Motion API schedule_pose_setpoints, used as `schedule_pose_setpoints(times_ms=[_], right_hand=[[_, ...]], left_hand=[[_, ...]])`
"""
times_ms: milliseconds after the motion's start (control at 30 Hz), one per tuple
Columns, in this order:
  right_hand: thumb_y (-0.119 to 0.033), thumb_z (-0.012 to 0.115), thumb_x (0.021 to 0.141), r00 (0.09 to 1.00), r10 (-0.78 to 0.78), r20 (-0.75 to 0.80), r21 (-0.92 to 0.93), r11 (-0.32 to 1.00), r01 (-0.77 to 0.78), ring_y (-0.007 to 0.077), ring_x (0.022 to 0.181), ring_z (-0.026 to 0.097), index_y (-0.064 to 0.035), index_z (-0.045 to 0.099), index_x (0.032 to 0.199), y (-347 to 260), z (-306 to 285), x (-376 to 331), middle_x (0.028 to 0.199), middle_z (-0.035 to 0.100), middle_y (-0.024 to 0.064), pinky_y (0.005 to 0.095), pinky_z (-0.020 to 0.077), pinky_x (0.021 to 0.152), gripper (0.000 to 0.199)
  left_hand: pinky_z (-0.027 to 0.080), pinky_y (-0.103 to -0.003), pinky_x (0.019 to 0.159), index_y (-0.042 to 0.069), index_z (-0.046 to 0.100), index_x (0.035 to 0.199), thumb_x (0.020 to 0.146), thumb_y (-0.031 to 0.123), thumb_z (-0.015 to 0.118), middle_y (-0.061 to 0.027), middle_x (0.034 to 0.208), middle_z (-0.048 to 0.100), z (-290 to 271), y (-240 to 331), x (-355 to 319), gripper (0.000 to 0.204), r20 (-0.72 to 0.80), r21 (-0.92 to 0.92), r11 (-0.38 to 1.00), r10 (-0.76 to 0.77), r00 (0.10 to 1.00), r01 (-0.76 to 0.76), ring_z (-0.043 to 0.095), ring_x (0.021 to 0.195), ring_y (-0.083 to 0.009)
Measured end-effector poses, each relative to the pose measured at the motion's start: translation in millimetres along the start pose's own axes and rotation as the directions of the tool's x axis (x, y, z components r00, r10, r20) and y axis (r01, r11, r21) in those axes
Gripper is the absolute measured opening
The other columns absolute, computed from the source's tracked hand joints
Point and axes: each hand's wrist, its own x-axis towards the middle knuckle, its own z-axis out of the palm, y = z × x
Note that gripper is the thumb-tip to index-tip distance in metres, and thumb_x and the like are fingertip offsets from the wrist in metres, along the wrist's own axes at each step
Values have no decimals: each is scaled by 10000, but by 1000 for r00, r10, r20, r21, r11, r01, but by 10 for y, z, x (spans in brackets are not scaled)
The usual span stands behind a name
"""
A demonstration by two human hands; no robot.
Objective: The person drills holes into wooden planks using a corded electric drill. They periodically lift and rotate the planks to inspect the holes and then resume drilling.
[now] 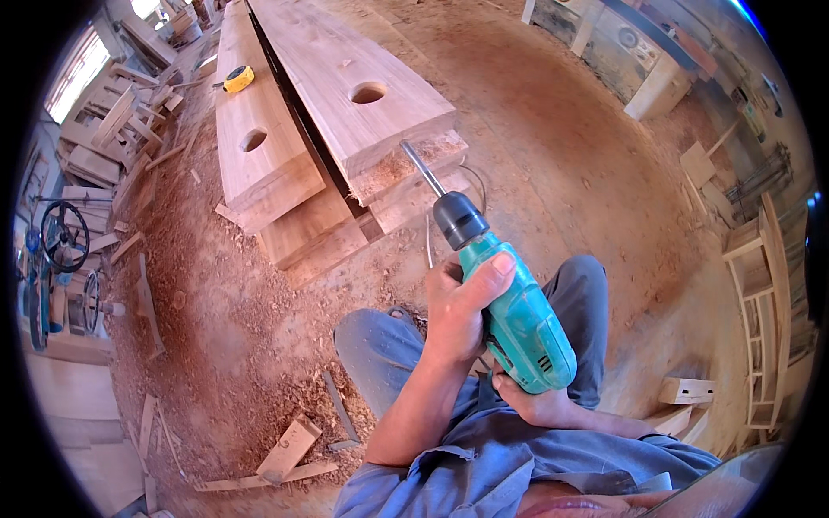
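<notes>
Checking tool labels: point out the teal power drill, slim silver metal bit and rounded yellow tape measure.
Teal power drill point(525, 321), head view: middle of the casing.
Slim silver metal bit point(422, 168), head view: mid-shaft.
Rounded yellow tape measure point(239, 78), head view: middle of its case.

Drill hsg point(528, 324): semi-gloss plastic. Bit point(422, 167): smooth metal. R plank point(337, 47): matt wd, rough end point(386, 176).

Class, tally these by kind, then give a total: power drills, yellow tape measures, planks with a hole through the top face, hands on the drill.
Power drill: 1
Yellow tape measure: 1
Holed planks: 2
Hands: 2
Total: 6
</notes>
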Motion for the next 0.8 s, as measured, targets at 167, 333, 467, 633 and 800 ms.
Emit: schedule_pose_setpoints(times_ms=[167, 333, 467, 633, 800], right_hand=[[31, 684, 913, 1000, -12, -5, 43, 999, 12, 140, 827, 606, -36, 643, 1032, -12, 27, 38, 924, 642, 35, 308, 507, 725, 142], [30, 691, 907, 1000, -16, -15, 17, 1000, 16, 139, 839, 613, -27, 646, 1048, -43, 40, 48, 944, 647, 40, 308, 514, 734, 159], [25, 699, 904, 999, -27, -36, 17, 999, 27, 139, 846, 615, -25, 647, 1063, -31, 64, 60, 955, 649, 40, 308, 516, 738, 175], [34, 689, 902, 1000, -6, -30, 95, 995, 9, 138, 848, 609, -24, 640, 1071, -8, 73, 72, 943, 642, 36, 311, 512, 750, 186], [40, 673, 905, 999, -31, -33, 74, 997, 34, 140, 836, 602, -20, 636, 1068, 21, 84, 83, 926, 639, 34, 312, 507, 757, 177]], left_hand=[[600, -354, 691, -63, 657, 1026, 861, 374, 766, -170, 907, 708, -18, 2, 27, 480, 2, 9, 1000, -3, 1000, 3, 705, 737, -225], [599, -351, 692, -57, 662, 1017, 858, 388, 764, -166, 898, 709, -12, 31, 34, 483, 3, 20, 1000, 2, 1000, -2, 705, 734, -221], [598, -349, 692, -52, 666, 1012, 861, 397, 759, -162, 894, 710, -11, 55, 33, 482, -3, 29, 1000, -2, 1000, 2, 705, 733, -216], [595, -346, 692, -49, 666, 1016, 871, 380, 754, -159, 895, 711, -48, 47, 63, 461, 14, 17, 1000, 2, 1000, -2, 703, 731, -211], [594, -344, 689, -44, 666, 1014, 876, 377, 756, -154, 882, 709, -59, 43, 78, 452, 15, 1, 1000, 1, 1000, -1, 701, 727, -209]])
